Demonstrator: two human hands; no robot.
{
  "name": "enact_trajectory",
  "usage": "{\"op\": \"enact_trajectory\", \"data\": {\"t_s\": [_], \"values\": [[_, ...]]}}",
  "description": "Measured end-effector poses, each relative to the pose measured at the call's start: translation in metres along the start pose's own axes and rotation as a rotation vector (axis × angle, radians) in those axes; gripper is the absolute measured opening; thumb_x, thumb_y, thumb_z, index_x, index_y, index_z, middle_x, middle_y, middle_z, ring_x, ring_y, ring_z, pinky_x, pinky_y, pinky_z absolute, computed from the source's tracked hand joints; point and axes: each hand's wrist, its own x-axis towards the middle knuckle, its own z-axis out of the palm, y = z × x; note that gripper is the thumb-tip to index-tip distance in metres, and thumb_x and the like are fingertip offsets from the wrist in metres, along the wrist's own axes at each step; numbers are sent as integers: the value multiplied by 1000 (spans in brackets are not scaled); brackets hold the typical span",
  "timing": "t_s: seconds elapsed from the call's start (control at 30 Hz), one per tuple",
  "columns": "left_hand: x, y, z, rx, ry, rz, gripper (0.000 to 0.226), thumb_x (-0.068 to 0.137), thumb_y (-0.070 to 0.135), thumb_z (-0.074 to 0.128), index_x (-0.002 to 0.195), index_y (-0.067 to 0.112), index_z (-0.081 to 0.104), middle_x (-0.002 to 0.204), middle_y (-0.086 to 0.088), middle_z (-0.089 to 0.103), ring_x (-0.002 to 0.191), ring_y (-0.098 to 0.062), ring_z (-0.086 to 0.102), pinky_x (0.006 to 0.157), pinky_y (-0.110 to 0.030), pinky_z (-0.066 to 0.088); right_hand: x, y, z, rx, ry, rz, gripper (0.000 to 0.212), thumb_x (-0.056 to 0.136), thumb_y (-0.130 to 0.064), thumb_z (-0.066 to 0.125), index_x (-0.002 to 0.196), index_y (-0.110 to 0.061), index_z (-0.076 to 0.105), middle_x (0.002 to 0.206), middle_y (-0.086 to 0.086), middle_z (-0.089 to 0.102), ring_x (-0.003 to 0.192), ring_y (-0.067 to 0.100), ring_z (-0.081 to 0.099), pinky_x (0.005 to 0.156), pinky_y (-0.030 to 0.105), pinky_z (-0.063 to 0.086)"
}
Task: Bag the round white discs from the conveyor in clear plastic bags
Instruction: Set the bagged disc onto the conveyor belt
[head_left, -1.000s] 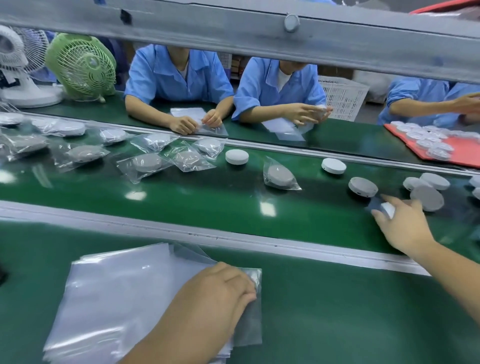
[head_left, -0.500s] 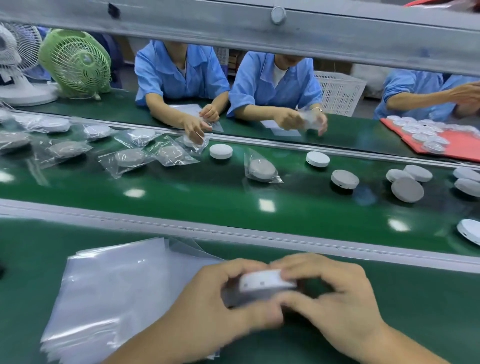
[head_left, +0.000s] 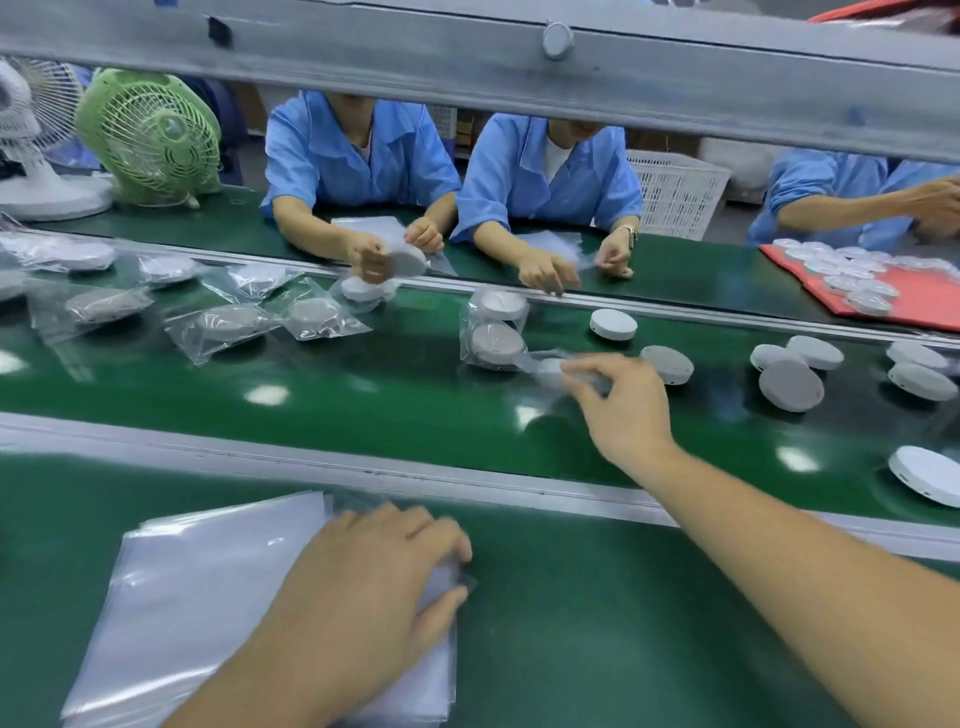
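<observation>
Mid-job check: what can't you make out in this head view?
Head view only.
- Bagged disc at right hand: motion blur; grip unclear.
- Left hand on bag stack: the hand's back hides whether fingertips pinch a bag.
- Disc at the right edge: cut off by the frame.
</observation>
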Motion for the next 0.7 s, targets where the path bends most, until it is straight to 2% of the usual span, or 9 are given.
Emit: {"op": "enact_trajectory", "data": {"t_s": [0.1, 0.2, 0.23, 0.3, 0.37, 0.47, 0.57, 0.63, 0.7], "values": [[0, -1, 3, -68, -82, 88, 26, 71, 59, 82, 93, 48, 76, 90, 31, 68, 82, 0, 67, 64, -18, 56, 35, 30, 7, -163, -254, 76, 25, 99, -27, 63, 120, -28, 76, 136, -4, 67, 118, 23, 65, 104, 32, 50], [2, -1, 8, -166, -53, 181, 19, 71, 57, 82, 87, 48, 79, 92, 35, 70, 85, 6, 67, 68, -12, 56, 54, 44, 6, -375, -6, 114, 41, 91, -44, 38, 110, -28, 71, 113, 9, 72, 98, 31, 66, 88, 40, 57], [3, 0, 8, -189, -63, 191, 15, 73, 56, 79, 85, 47, 79, 93, 36, 70, 89, 7, 67, 72, -11, 55, 60, 53, 3, -527, 45, 148, 44, 91, -46, 32, 110, -28, 67, 126, 14, 65, 112, 34, 61, 95, 43, 53], [5, 0, 10, -223, -66, 228, 12, 78, 54, 77, 83, 44, 81, 94, 34, 71, 91, 7, 68, 75, -10, 54, 67, 76, -4, -795, -151, 247, 45, 101, -50, 30, 135, -38, 56, 164, 11, 28, 150, 35, 26, 114, 50, 32], [6, -1, 11, -230, -41, 227, 24, 90, 52, 64, 80, 40, 82, 93, 30, 73, 88, 6, 69, 75, -11, 55, 72, 103, -12, -844, -280, 251, 43, 106, -48, 31, 143, -35, 50, 164, 7, 27, 150, 32, 24, 113, 49, 32], [3, -1, 15, -268, 37, 110, 7, 82, 44, 76, 86, 41, 81, 98, 33, 71, 91, 9, 68, 76, -14, 56, 68, 115, -23, -774, -54, 52, 32, 105, -38, 46, 120, -23, 69, 128, 7, 64, 114, 32, 58, 89, 39, 50], [1, -4, 15, -412, 86, -79, 17, 91, 49, 65, 100, 42, 78, 113, 40, 62, 106, 15, 58, 90, -12, 48, 36, 94, -27, -400, 47, -145, 8, 96, -26, 70, 104, -29, 72, 110, 5, 72, 96, 33, 66, 82, 35, 53], [2, -6, 13, -434, 114, -165, 26, 95, 55, 53, 98, 44, 77, 114, 43, 59, 110, 11, 55, 91, -12, 46, 0, 71, -30, -145, 26, -216, 33, 88, -24, 80, 102, -39, 54, 93, -9, 69, 81, 24, 66, 72, 33, 49], [3, -5, 11, -435, 155, -233, 25, 93, 57, 51, 93, 48, 75, 107, 45, 60, 109, 10, 55, 90, -13, 45, -41, 49, -34, -62, -48, -369, 43, 86, -36, 79, 107, -50, 44, 100, -24, 66, 82, 12, 67, 75, 22, 48]]}}
